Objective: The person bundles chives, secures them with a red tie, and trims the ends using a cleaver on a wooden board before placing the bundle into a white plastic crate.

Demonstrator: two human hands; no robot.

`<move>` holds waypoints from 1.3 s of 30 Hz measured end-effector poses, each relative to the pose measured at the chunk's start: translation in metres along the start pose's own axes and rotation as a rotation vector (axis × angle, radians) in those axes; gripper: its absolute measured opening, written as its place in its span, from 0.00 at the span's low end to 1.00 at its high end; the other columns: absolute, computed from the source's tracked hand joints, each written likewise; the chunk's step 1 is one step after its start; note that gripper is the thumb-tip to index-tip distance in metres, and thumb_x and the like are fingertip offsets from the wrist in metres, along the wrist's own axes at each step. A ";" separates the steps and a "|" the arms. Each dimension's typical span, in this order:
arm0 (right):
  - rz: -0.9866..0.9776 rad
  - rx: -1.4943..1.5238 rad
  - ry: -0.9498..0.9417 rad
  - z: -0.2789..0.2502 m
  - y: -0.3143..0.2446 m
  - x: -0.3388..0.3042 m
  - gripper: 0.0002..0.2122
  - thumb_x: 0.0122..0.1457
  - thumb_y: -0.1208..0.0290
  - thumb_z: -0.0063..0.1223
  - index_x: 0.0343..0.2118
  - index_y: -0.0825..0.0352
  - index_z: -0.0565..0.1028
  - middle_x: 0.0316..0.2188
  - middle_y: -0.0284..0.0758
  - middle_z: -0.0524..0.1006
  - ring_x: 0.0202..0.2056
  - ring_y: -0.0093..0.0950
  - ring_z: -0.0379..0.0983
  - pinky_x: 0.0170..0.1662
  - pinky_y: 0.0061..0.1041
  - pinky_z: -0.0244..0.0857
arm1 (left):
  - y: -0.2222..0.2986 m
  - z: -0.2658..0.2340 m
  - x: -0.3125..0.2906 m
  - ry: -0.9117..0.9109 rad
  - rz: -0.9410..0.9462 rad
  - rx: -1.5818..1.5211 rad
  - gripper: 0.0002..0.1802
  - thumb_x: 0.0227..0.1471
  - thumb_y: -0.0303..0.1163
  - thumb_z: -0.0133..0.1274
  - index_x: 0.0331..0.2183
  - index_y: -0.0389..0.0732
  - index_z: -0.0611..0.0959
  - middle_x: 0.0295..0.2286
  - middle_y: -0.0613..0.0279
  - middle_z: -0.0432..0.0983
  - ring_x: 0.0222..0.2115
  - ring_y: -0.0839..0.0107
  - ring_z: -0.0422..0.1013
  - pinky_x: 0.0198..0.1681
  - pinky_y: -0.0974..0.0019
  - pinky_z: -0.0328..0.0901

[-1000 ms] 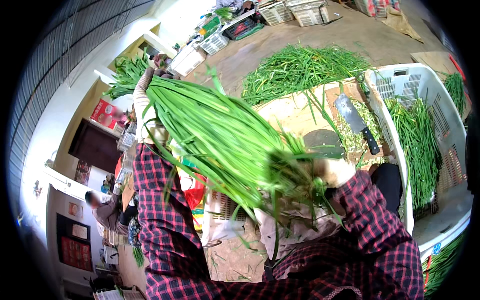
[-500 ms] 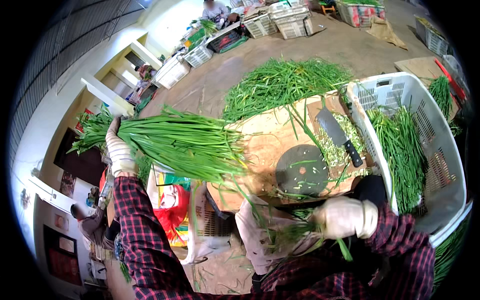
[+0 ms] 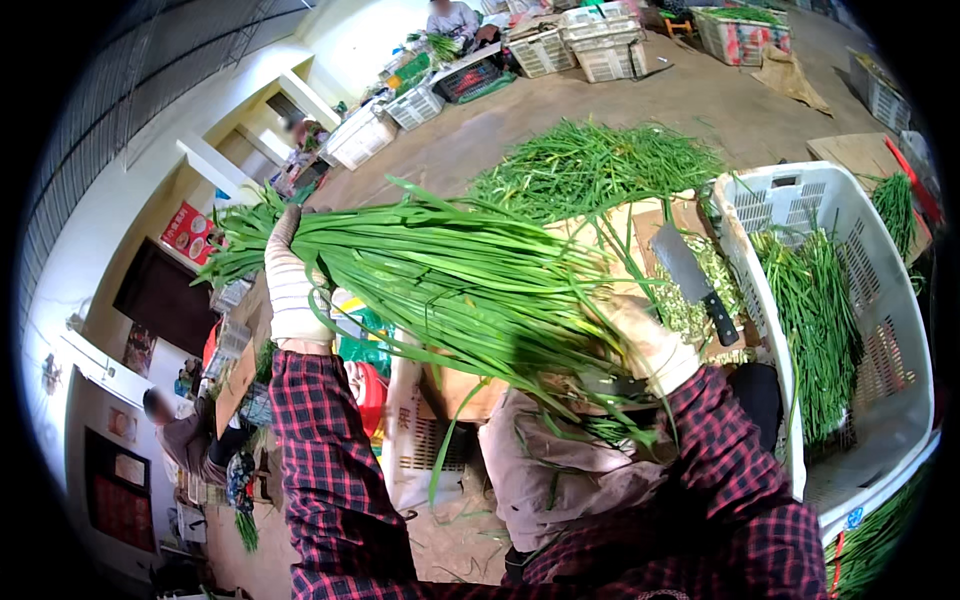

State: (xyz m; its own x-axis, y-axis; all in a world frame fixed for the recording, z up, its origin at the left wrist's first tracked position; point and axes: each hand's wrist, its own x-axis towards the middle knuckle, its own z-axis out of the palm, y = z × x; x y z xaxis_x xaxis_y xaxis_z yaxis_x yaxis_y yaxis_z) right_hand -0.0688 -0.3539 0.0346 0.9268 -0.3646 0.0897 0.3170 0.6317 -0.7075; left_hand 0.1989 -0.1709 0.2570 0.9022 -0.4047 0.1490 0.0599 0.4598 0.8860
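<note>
A large bunch of garlic chives (image 3: 450, 270) stretches across the middle. My gloved left hand (image 3: 292, 280) is closed round it near its left end. At its right end, my gloved right hand (image 3: 645, 340) is closed among the leaves; its fingertips are partly hidden and slightly blurred. Loose blades droop below the bunch, towards the grey-brown cloth (image 3: 540, 480) over my lap. Under the bunch lies a wooden board (image 3: 480, 398), mostly covered. A cleaver (image 3: 682, 265) with a black handle rests over pale chopped bits on the board's right side.
Beyond the board lies a heap of loose chives (image 3: 600, 165). At the right stands a white plastic crate (image 3: 785, 400) with chives inside. A white basket (image 3: 405, 470) sits left of my lap. Farther off are several crates (image 3: 605, 55) and people at work; one person (image 3: 185, 430) sits left.
My right hand has come up from my lap to the bunch's right end, leaving the small clump it had there. The left hand and bunch have shifted right, now covering the round dark patch.
</note>
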 end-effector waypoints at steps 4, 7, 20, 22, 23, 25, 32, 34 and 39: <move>0.118 0.133 -0.067 -0.018 -0.013 -0.013 0.14 0.60 0.67 0.54 0.46 0.66 0.74 0.31 0.27 0.75 0.28 0.15 0.69 0.28 0.15 0.60 | 0.008 0.011 -0.002 -0.145 -0.033 -0.020 0.09 0.52 0.32 0.56 0.33 0.37 0.78 0.29 0.58 0.76 0.30 0.62 0.74 0.38 0.59 0.71; 0.124 0.091 0.020 -0.007 -0.032 -0.029 0.14 0.61 0.66 0.54 0.47 0.66 0.73 0.20 0.21 0.68 0.15 0.12 0.56 0.12 0.12 0.43 | 0.000 0.017 -0.011 -0.101 -0.007 0.074 0.10 0.51 0.30 0.55 0.34 0.36 0.77 0.29 0.55 0.75 0.32 0.56 0.74 0.39 0.54 0.71; 0.022 0.340 0.084 -0.025 -0.007 -0.180 0.10 0.66 0.66 0.44 0.33 0.66 0.73 0.12 0.26 0.62 0.10 0.15 0.52 0.13 0.14 0.45 | -0.005 0.004 0.022 -0.007 0.038 -0.027 0.10 0.52 0.34 0.55 0.30 0.36 0.79 0.24 0.57 0.76 0.24 0.61 0.72 0.32 0.59 0.71; 0.232 -0.378 0.489 -0.036 0.007 -0.167 0.11 0.64 0.64 0.48 0.31 0.67 0.75 0.11 0.27 0.67 0.10 0.19 0.59 0.14 0.17 0.53 | 0.010 0.007 0.011 -0.012 0.097 0.022 0.10 0.52 0.33 0.55 0.31 0.36 0.79 0.23 0.57 0.75 0.23 0.61 0.72 0.32 0.59 0.71; 0.027 -0.862 0.561 -0.036 0.012 -0.159 0.10 0.63 0.64 0.50 0.33 0.67 0.75 0.14 0.28 0.70 0.14 0.22 0.64 0.19 0.20 0.58 | 0.004 0.010 0.012 -0.003 0.141 0.032 0.09 0.52 0.33 0.55 0.30 0.36 0.79 0.23 0.57 0.75 0.23 0.61 0.72 0.32 0.58 0.72; -0.115 -1.079 0.558 -0.032 0.006 -0.138 0.11 0.60 0.65 0.53 0.41 0.66 0.77 0.25 0.34 0.78 0.29 0.26 0.75 0.35 0.23 0.66 | -0.005 0.013 0.014 -0.011 0.045 -0.058 0.09 0.52 0.33 0.55 0.29 0.37 0.78 0.23 0.57 0.75 0.24 0.60 0.72 0.34 0.54 0.72; 0.182 -0.691 -0.031 -0.033 -0.005 -0.040 0.27 0.56 0.56 0.59 0.50 0.74 0.71 0.43 0.37 0.76 0.43 0.24 0.70 0.48 0.22 0.63 | 0.001 0.012 0.000 -0.065 0.032 -0.167 0.08 0.52 0.32 0.54 0.28 0.38 0.77 0.24 0.59 0.74 0.26 0.60 0.72 0.40 0.46 0.71; 0.050 -0.234 -0.088 -0.029 0.006 -0.055 0.28 0.57 0.60 0.58 0.54 0.75 0.67 0.48 0.36 0.74 0.48 0.22 0.68 0.54 0.22 0.59 | 0.008 0.020 -0.006 -0.070 0.064 -0.165 0.08 0.52 0.33 0.55 0.29 0.38 0.77 0.23 0.59 0.74 0.26 0.60 0.72 0.41 0.49 0.71; 0.128 -0.590 -0.195 -0.012 -0.004 -0.039 0.26 0.55 0.69 0.58 0.57 0.71 0.66 0.50 0.33 0.73 0.50 0.22 0.67 0.51 0.26 0.64 | 0.009 -0.001 0.009 -0.140 0.058 -0.056 0.10 0.52 0.35 0.54 0.29 0.38 0.76 0.24 0.57 0.73 0.26 0.59 0.71 0.42 0.49 0.70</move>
State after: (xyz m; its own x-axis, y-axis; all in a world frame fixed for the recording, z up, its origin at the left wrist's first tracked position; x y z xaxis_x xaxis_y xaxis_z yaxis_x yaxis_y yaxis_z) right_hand -0.1092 -0.3504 0.0257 0.9873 -0.1447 0.0653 0.0882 0.1580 -0.9835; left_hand 0.2074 -0.1697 0.2662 0.8366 -0.4806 0.2628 0.0363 0.5273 0.8489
